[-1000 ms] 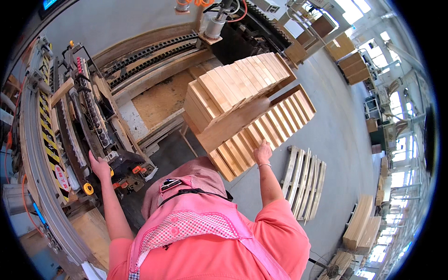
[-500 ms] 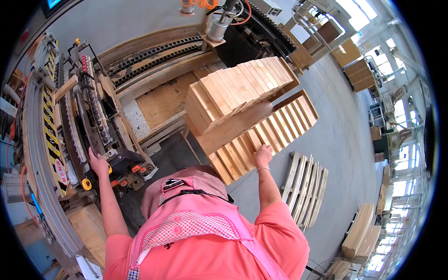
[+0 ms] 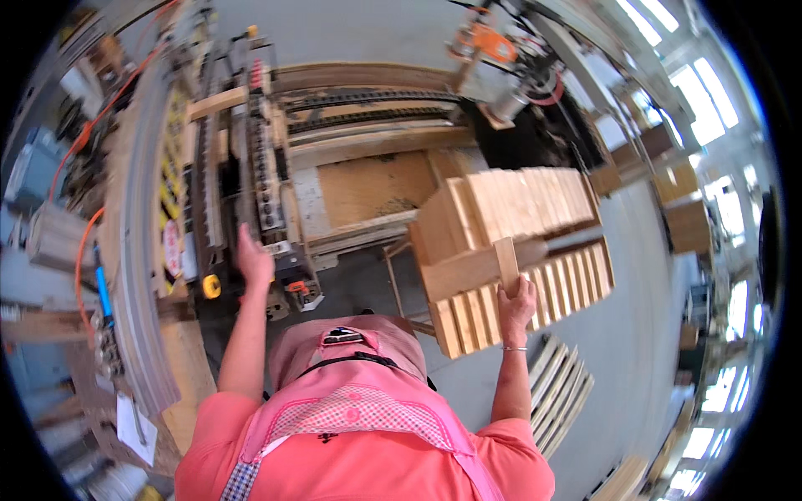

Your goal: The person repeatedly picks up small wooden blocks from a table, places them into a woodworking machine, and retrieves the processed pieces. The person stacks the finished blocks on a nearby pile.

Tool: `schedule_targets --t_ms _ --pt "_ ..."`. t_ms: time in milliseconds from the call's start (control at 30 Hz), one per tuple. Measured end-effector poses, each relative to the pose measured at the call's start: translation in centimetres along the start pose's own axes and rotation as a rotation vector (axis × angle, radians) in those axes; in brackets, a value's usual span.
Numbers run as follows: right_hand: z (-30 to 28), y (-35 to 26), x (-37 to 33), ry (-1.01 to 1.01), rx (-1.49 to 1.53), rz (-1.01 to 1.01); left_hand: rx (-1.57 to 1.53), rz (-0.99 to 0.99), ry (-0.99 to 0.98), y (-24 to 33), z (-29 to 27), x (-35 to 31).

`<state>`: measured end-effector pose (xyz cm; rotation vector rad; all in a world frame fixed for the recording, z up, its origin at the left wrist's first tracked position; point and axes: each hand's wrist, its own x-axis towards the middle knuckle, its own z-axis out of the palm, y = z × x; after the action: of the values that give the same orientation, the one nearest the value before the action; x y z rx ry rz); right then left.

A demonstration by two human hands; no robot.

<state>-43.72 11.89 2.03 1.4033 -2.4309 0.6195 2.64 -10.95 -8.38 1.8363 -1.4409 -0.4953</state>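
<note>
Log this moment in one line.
right hand: holding wooden slat | left hand: beside machine rail, contact unclear | slat row: beside right hand

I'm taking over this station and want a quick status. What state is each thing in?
Right hand: closed on a wood strip.
Wood strip: gripped, one end jutting toward the upper row.
Left hand: fingers extended beside the machine; contact unclear.
Lower row: strips standing side by side.
Upper row: pieces stacked side by side.
Slatted pallet: flat on the floor.
</note>
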Motion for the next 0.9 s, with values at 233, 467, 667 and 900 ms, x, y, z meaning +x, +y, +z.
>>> schedule_targets --t_ms 233,467,667,900 --pt "6.4 -16.9 11.8 -0.209 0.231 -0.522 -0.055 -0.081 -0.079 2.0 -1.2 -0.5" --pt "16.5 -39.1 22.4 -0.293 0.425 -1.026 -0.023 -0.062 -0.025 2.8 -1.8 -0.6" --pt "25.4 -56.1 27.7 -0.331 0.41 -1.23 -0.097 -0.115 0.007 4.0 -2.8 -0.7" --pt "31.2 -65.9 28.8 -0.524 0.224 -1.265 -0.069 -0.199 0.0 4.8 -2.8 -0.6"
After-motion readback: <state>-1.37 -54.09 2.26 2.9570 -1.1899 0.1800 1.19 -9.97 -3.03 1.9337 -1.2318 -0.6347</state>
